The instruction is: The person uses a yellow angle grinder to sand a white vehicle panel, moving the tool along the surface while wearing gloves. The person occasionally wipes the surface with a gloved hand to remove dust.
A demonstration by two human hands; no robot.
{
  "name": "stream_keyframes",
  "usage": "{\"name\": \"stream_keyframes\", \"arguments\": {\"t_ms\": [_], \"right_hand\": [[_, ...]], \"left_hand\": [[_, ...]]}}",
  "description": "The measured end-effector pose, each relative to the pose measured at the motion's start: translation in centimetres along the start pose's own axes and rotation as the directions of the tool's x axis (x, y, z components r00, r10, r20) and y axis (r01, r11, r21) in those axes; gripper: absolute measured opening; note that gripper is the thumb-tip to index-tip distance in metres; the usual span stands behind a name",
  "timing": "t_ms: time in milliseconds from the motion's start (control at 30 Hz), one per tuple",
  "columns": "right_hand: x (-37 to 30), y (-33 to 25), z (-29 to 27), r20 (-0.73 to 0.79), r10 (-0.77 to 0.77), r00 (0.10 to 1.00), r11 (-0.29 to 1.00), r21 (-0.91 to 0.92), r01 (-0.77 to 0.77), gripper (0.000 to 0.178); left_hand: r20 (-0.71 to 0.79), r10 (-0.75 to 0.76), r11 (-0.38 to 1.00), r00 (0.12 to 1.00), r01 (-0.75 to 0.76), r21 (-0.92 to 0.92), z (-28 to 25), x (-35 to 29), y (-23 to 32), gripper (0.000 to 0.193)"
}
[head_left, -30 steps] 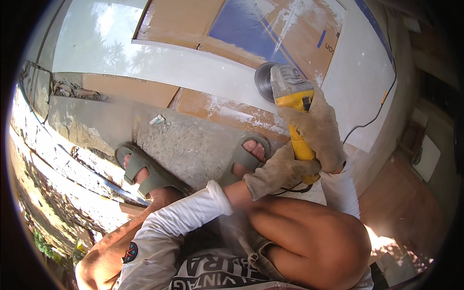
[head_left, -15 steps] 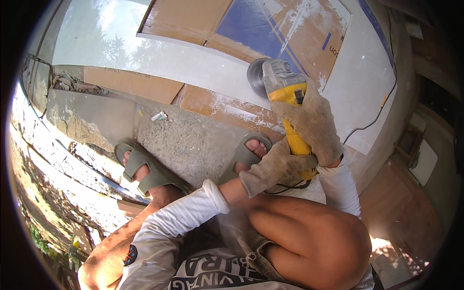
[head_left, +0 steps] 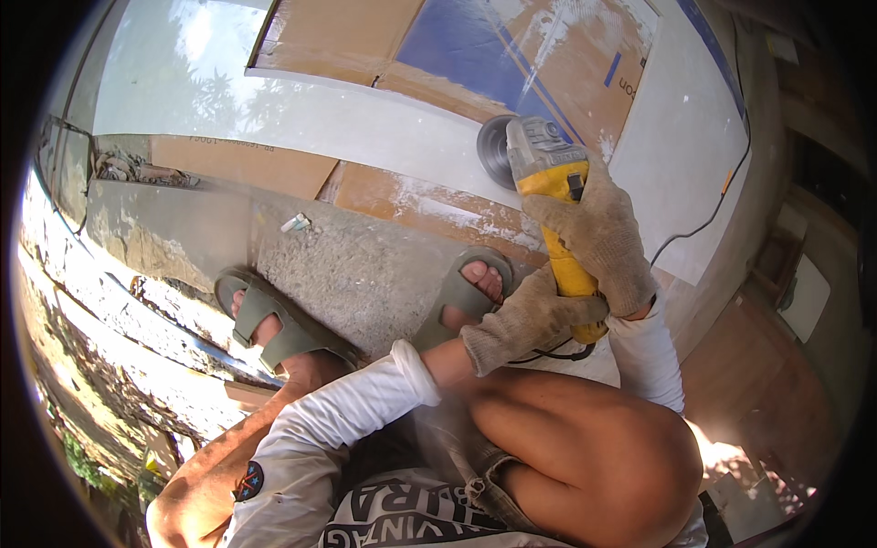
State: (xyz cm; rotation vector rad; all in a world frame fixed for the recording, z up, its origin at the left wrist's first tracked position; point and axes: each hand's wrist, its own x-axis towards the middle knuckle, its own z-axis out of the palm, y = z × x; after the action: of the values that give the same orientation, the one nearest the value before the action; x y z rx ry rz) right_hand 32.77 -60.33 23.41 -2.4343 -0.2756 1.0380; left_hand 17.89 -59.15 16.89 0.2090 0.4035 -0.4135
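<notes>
Both my hands, in tan knit gloves, grip a yellow and grey angle grinder (head_left: 568,265). My right hand (head_left: 603,233) wraps round the body just behind the grey gear head. My left hand (head_left: 525,315) is closed round the rear end, near the cord. The round grinding disc (head_left: 496,152) stands on edge at the left of the head, against or just over the white panel frame (head_left: 402,119); I cannot tell if it touches. Its face looks blurred. Inside the frame lies brown cardboard (head_left: 343,41) with a blue area, smeared with white dust.
Cardboard strips (head_left: 242,167) lie along the frame's near edge. A black cord (head_left: 699,233) with an orange piece runs at the right. My sandalled feet (head_left: 274,320) rest on rough concrete (head_left: 338,265), where a small white and green object (head_left: 296,222) lies. A wooden board (head_left: 776,384) is at the right.
The grinder and both hands have shifted slightly right and a little down in the picture. The panel has slid slightly left in view. My grip stays the same.
</notes>
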Motion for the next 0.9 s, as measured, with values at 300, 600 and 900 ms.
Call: {"name": "stream_keyframes", "arguments": {"t_ms": [300,600,900], "right_hand": [[-0.9,0.9,-1.2,-0.023,0.069,0.997,0.997,0.025,-0.068,0.071],[-1.9,2.8,-2.1,-0.09,0.141,0.986,0.987,0.094,-0.133,0.072],[-1.9,0.5,-2.0,-0.036,0.111,0.993,0.98,0.17,-0.103,0.067]], "left_hand": [[0.065,0.035,0.991,0.997,-0.043,0.123,0.6,0.6,-0.9,0.053],[0.099,0.019,0.989,0.995,-0.033,0.144,1.5,2.4,-2.9,0.049],[0.058,0.029,0.976,0.998,-0.041,0.213,1.9,0.9,-0.7,0.055]]}}
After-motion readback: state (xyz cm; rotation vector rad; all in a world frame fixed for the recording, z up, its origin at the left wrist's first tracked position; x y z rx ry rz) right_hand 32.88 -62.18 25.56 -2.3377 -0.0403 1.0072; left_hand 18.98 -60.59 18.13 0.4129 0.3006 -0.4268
